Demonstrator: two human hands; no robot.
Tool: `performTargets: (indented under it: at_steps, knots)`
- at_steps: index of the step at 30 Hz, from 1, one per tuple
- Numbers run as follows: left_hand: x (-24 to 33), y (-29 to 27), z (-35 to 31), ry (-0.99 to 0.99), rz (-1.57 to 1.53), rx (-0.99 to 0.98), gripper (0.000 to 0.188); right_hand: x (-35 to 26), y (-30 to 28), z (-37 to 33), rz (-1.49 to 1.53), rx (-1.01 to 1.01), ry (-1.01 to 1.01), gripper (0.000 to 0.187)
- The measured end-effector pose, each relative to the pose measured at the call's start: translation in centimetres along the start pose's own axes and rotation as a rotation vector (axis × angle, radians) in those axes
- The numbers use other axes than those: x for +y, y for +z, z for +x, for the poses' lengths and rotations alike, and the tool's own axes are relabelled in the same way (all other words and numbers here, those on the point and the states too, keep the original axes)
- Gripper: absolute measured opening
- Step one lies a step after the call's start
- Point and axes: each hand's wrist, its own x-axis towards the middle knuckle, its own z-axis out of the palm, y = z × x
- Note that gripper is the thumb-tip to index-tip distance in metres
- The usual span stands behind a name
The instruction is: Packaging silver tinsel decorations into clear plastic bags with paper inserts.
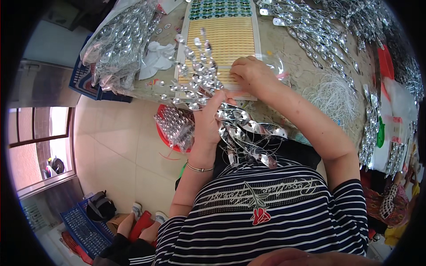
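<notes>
My left hand (211, 116) is wrapped round a bunch of shiny silver twisted strips (202, 71). Their upper ends fan out over the table, and their lower ends, with thin clear threads, hang toward my striped shirt. Under my right hand (252, 74) lies a yellow label sheet (222, 37) with rows of thin lines and green-blue round stickers at its far end. The fingers of that hand are curled together at the sheet's right side; whatever they pinch is hidden. A pale pinkish band shows between the two hands.
Bagged silver strips (122, 44) lie at the table's left beside crumpled white tissue (156, 60). More loose strips (310, 31) spread at the far right, near a tangle of white threads (335, 97). A red basin (163, 133) with strips stands below the table edge. Another person's legs (126, 224) show lower left.
</notes>
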Motion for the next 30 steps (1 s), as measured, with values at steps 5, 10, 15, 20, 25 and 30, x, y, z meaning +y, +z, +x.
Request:
performTargets:
  at_steps: [5,10,15,20,25,30]
  knots:
    - [0.5,2.1,0.1,-0.029,-0.031,-0.066,0.015,-0.1,-0.9,0.4,0.172,0.022,0.016,0.014]
    - [-0.1,3.4,0.7,0.055,-0.001,0.004,0.014,-1.5,-4.2,0.6,0.910,-0.249,0.720,0.031]
    - [-1.0,5.6,0.6,0.144,0.259,0.064,0.021,-6.4,-9.4,-1.5,1.012,-0.115,0.638,0.062]
    - [-3.1,6.4,1.3,0.812,1.457,-0.119,0.042,-7.6,-9.3,-2.8,0.778,0.053,0.416,0.097]
    - [-3.1,9.3,-0.1,0.239,0.664,-0.212,0.049,-6.6,-9.1,-3.9,0.819,0.046,0.452,0.098]
    - [-4.1,10.5,-0.4,0.366,0.589,-0.189,0.048,-4.2,-7.9,-5.0,0.796,-0.001,0.538,0.081]
